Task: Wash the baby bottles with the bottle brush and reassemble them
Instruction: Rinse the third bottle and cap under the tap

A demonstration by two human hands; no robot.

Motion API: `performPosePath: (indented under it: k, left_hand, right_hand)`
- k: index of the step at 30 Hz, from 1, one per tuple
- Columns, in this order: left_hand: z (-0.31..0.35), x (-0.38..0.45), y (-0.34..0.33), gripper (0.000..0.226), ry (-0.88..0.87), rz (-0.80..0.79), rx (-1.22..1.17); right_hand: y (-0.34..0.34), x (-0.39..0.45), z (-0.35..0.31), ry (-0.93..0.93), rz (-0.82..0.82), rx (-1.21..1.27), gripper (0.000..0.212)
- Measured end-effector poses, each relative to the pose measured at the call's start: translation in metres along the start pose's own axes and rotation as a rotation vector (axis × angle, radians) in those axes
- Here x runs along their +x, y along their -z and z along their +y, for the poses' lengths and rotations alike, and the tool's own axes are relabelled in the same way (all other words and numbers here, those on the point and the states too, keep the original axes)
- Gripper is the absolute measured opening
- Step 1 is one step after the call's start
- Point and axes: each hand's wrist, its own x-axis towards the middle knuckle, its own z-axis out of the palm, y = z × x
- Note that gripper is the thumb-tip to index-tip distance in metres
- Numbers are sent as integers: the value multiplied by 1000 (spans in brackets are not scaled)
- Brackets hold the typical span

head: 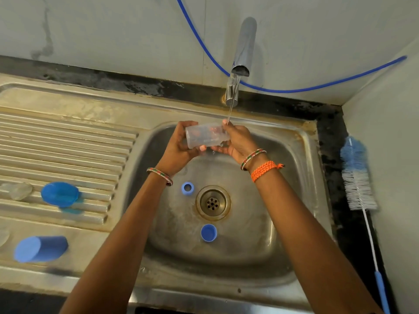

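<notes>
A clear plastic baby bottle (205,136) lies sideways over the sink basin (294,159), under a thin stream from the tap (242,53). My left hand (179,148) grips its left end, and my right hand (238,143) holds its right end, fingers curled round it. Two blue parts lie in the basin: a ring (187,188) left of the drain (213,202) and a cap (208,232) below it. The bottle brush (357,175), with blue and white bristles, lies on the dark counter at the right.
On the ribbed drainboard (68,141) at the left lie a blue dome cap (60,193), a blue bottle (40,248) and a clear teat (20,190). A blue hose (294,90) runs along the wall behind the tap. A wall closes in the right side.
</notes>
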Motion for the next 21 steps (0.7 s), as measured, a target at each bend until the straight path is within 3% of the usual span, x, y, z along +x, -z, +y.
performPosePath:
  k: [4, 6, 9, 11, 14, 15, 17, 19, 21]
  left_hand:
    - [14, -2, -2, 30, 201, 103, -1]
    - [20, 4, -6, 41, 352, 153, -69]
    - [30, 11, -3, 62, 813, 14, -356]
    - [30, 13, -1, 64, 942, -49, -479]
    - [29, 19, -10, 52, 784, 59, -715]
    - [26, 21, -13, 48, 663, 141, -739]
    - [22, 24, -20, 45, 484, 254, -604]
    - [22, 28, -21, 39, 436, 278, -491]
    - [24, 33, -12, 41, 479, 296, -424]
  right_hand:
    - [0, -7, 5, 212, -126, -128, 23]
    - [-1, -8, 6, 316, -137, -205, 19]
    - [3, -3, 4, 588, -100, -435, 16]
    - [6, -3, 2, 733, -46, -573, 24]
    - [7, -9, 4, 843, 75, -729, 21]
    - [5, -11, 7, 811, 144, -749, 20]
    - [3, -9, 9, 651, 289, -646, 40]
    - [2, -12, 9, 551, 190, -563, 43]
    - [7, -19, 8, 556, -50, -741, 36]
